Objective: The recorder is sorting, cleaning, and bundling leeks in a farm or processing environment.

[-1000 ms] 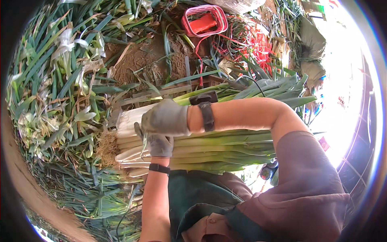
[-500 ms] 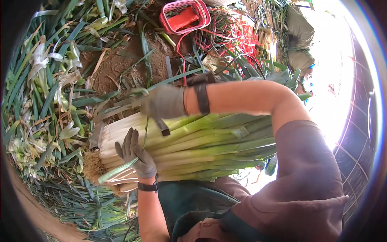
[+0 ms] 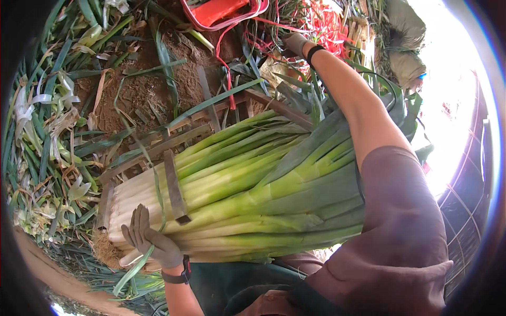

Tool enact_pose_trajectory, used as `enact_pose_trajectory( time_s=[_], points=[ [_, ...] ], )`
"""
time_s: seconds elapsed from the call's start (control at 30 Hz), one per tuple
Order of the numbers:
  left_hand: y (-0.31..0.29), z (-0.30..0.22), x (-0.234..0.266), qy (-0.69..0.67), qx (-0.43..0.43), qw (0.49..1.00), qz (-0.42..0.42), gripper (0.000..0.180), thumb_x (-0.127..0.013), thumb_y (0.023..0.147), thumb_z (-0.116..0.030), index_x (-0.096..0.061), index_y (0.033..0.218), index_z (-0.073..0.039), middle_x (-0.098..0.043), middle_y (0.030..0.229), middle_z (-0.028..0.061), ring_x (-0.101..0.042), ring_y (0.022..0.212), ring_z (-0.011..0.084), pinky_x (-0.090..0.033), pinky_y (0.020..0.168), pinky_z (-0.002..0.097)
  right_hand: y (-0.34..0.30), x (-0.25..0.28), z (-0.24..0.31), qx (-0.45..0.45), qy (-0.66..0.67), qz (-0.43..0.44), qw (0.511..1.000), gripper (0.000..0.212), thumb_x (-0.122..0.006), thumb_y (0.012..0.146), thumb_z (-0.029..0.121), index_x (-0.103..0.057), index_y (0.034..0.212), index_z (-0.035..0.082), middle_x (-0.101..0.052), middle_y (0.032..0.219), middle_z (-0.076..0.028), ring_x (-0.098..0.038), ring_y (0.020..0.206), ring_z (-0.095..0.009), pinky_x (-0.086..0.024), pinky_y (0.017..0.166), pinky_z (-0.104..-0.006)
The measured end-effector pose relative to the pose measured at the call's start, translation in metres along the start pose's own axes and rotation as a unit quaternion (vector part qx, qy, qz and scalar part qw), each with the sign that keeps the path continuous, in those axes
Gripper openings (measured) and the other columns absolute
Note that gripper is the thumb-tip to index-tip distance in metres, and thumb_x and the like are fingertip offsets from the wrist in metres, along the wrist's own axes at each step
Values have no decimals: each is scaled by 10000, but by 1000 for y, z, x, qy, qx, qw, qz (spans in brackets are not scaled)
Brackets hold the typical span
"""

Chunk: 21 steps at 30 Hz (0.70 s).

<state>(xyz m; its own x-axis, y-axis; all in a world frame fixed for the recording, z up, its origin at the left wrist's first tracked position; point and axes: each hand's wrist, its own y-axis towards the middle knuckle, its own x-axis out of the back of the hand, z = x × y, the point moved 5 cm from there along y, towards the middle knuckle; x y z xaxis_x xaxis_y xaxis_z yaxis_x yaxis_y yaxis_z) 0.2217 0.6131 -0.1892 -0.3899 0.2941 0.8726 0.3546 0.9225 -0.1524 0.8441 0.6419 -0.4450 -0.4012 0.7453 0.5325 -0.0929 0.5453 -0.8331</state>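
Note:
A big bundle of leeks (image 3: 226,195) lies across a brown metal frame (image 3: 182,139), white root ends to the left and green tops to the right. On the near side of the white ends, my left hand (image 3: 153,239), in a grey glove, has its fingers stretched out. A long green leaf strip (image 3: 156,184) runs over the bundle to this hand, and its loose tail (image 3: 132,273) sticks out below. My right hand (image 3: 296,45), also gloved, reaches far out beside a tangle of red strips (image 3: 327,29). Its fingers are partly hidden there.
A pink basket (image 3: 226,18) with something red inside stands at the far side. Loose leek leaves (image 3: 39,142) pile up on the left. Bare soil (image 3: 142,63) shows beyond the frame. One metal upright (image 3: 176,189) juts over the bundle. Olive-coloured sacks (image 3: 406,26) sit at the far right.
My right hand has moved from above the white ends to the far right, by the red strips. My left hand stays on the bundle. The view has shifted.

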Motion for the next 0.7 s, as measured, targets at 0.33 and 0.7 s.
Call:
enact_pose_trajectory(
  time_s=[0.33,0.7],
  points=[
    [-1,-3,-5,29,3,1000,8,509,-217,1008,-271,-619,1135,15,-653,1167,151,-589,1132,316,-258,1100,479,54,-29,65,-44,-9,-2,999,395,-571,913,274,-565,1293,168,-608,1251,4,-575,1144,-256,-446,885,-537],
    [-2,0,-4,23,-1,1000,7,438,-266,986,-180,-635,1135,2,-659,1158,129,-588,1133,305,-233,1107,484,19,171,198,45,182,-290,939,264,-549,861,138,-626,1107,80,-691,961,-105,-681,874,-313,-547,732,-405]
  ],
)
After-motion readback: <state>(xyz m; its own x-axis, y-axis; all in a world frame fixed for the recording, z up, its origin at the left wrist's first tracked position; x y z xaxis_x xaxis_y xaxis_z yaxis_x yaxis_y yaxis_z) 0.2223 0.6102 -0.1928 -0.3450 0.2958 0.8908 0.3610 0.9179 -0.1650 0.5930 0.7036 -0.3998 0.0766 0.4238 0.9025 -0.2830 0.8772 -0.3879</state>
